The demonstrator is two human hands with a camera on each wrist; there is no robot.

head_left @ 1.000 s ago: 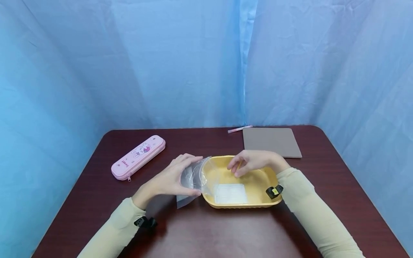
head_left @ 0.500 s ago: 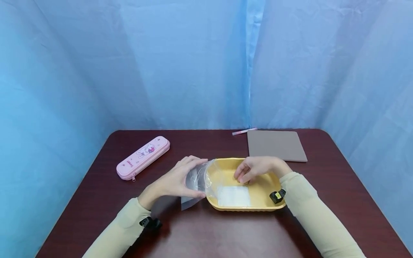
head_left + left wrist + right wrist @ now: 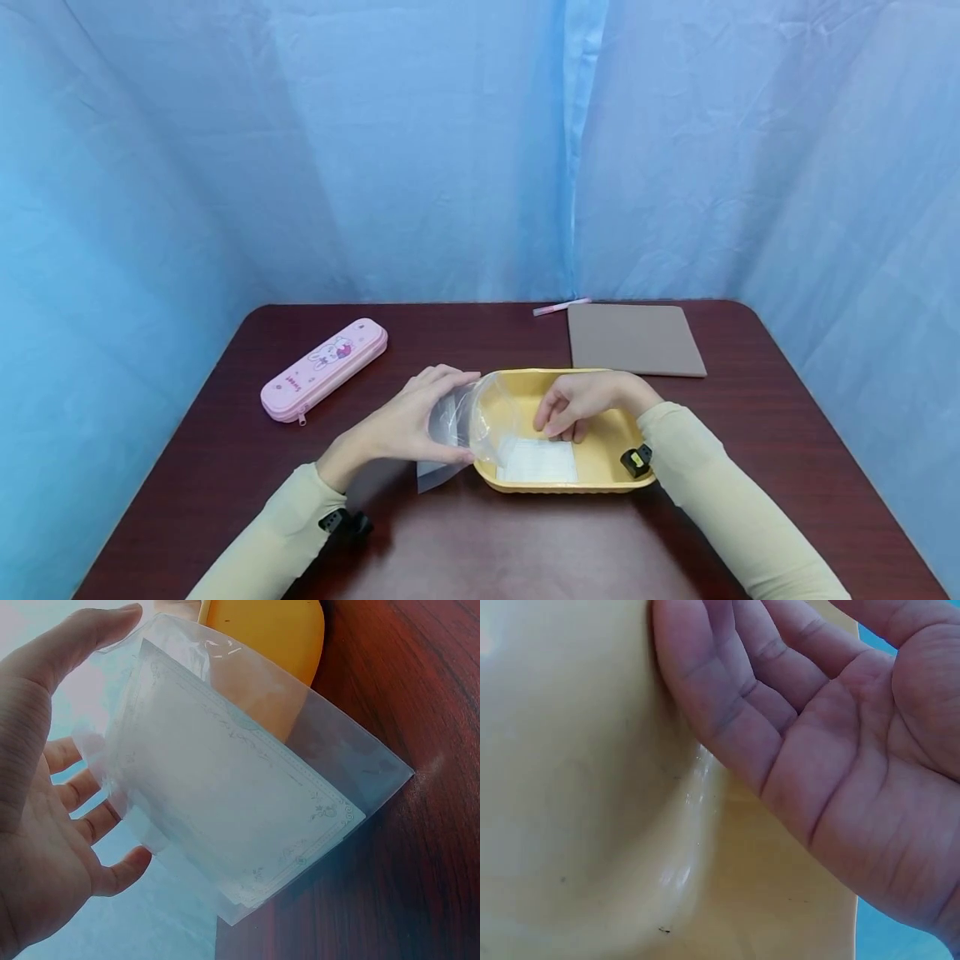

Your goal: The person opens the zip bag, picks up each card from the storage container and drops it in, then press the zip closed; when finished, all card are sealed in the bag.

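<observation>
My left hand [image 3: 408,425] grips a clear plastic bag [image 3: 352,742], thumb and fingers curved round its sides. The bag's rounded mouth faces right and overlaps the left end of a yellow tray [image 3: 570,488]. Inside the bag lies a pale card [image 3: 225,780] with an ornate printed border. On the tray's floor, near its front left, is a white rectangular card [image 3: 536,463]. Down in the tray, my right hand [image 3: 592,398] has its fingers bent, with the fingertips right at the card's far edge. In the right wrist view those fingertips run out of frame.
A pink pencil case [image 3: 324,369] with a rabbit print lies at the left on the dark wooden table [image 3: 480,542]. Behind the tray at the right is a flat grey-brown board [image 3: 637,340], with a slim pink-and-white pen [image 3: 561,307] beside its far left corner. Blue curtains surround the table.
My right hand has lowered into the tray and come nearer, from above its far part to the white card's edge. My left hand keeps holding the bag in place. The head view shifts slightly.
</observation>
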